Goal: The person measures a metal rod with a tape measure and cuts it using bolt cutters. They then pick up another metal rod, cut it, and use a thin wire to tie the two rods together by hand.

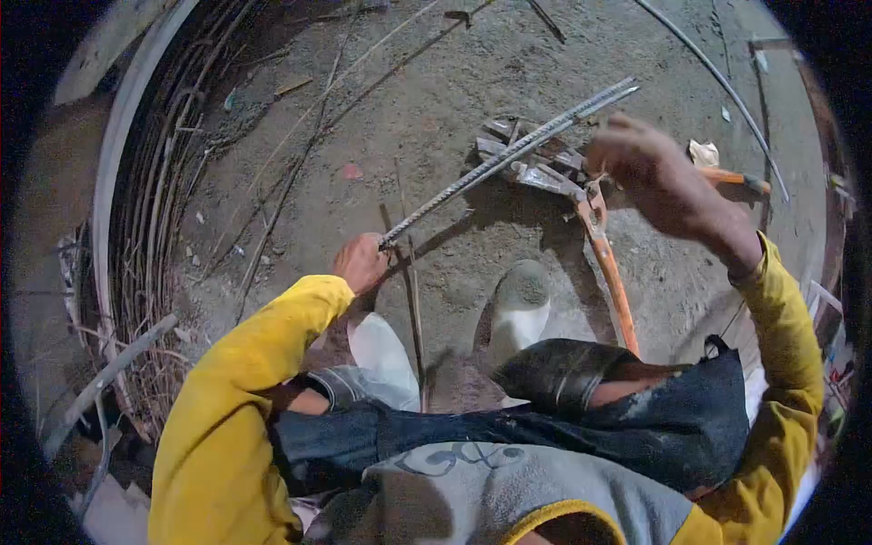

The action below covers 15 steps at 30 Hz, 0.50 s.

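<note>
Left hand [360, 262]: is closing fully around the near end of a ribbed rebar rod [509, 154], the fingers wrapping it tight, just above the left knee.
Right hand [649, 168]: is hanging over the head of the orange-handled bolt cutter [609, 263]; the fingers are curling loosely, and whether they are gripping anything I cannot tell, since the hand is blurring.
Rebar rod: is slanting up and away from the left hand to the far right, its middle lying across the cutter's grey metal head [531, 163], its far end sticking out past the right hand.
Bolt cutter: is lying on the dirt floor [436, 82], one orange handle running back toward the right knee, the other [731, 177] pointing out to the right behind the hand.
Feet: a white boot [518, 304] is standing just beside the near handle.
Surroundings: coils of steel wire [154, 209] are lying at the left; loose thin rods [718, 82] are lying across the ground farther off.
Clothing: yellow sleeves [236, 381] are covering both arms.
</note>
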Each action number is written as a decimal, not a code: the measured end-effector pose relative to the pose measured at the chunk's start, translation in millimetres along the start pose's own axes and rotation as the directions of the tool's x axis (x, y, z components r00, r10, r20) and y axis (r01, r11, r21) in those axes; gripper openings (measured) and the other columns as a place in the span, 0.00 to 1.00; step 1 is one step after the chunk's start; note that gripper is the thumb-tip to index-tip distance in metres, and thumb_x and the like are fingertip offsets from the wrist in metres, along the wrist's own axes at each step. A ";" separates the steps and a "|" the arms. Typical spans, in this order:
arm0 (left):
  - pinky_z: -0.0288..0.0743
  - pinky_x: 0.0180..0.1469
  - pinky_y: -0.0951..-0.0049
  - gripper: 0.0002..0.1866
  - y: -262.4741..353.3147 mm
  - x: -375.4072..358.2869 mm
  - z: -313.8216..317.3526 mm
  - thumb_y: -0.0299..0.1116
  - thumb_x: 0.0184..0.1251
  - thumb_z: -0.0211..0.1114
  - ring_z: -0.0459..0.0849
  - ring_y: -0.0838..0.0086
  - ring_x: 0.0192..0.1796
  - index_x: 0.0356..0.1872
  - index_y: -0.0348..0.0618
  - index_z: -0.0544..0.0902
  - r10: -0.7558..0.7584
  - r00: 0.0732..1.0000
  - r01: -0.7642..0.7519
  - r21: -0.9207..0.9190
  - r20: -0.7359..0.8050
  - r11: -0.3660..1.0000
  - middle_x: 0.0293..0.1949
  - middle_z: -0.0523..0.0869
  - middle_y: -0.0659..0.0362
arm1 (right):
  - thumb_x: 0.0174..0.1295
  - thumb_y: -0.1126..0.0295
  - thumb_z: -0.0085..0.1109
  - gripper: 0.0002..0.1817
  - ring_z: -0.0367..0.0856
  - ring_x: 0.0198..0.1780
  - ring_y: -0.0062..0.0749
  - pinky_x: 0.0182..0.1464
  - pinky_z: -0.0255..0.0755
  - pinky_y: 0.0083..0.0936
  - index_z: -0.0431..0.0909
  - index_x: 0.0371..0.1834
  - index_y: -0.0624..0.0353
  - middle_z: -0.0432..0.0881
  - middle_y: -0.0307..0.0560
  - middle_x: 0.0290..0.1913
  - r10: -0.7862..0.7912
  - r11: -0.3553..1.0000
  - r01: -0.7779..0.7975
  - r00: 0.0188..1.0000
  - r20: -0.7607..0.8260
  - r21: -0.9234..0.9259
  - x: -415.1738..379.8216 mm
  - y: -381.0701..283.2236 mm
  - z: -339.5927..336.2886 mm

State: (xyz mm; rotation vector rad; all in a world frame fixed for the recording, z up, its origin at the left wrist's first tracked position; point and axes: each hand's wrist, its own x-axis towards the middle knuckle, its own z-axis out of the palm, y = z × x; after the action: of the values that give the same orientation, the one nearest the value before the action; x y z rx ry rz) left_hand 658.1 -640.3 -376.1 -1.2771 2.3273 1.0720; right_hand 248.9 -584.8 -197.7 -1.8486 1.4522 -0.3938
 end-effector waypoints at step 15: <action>0.72 0.37 0.50 0.13 7.1 7.0 -19.4 0.37 0.61 0.56 0.80 0.42 0.37 0.33 0.37 0.82 -0.015 0.967 0.027 -0.043 0.255 0.999 0.28 0.79 0.36 | 0.51 0.67 0.54 0.05 0.78 0.36 0.33 0.36 0.66 0.32 0.77 0.23 0.54 0.71 0.43 0.40 0.008 0.838 -0.028 0.999 -0.041 -0.544 97.0 -59.7 167.0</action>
State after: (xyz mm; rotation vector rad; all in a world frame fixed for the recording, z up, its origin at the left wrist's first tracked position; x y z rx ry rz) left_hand 650.4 -656.1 -363.3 -1.1029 2.1048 1.2118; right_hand 428.0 -609.8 -288.0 -2.2744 1.7317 0.0113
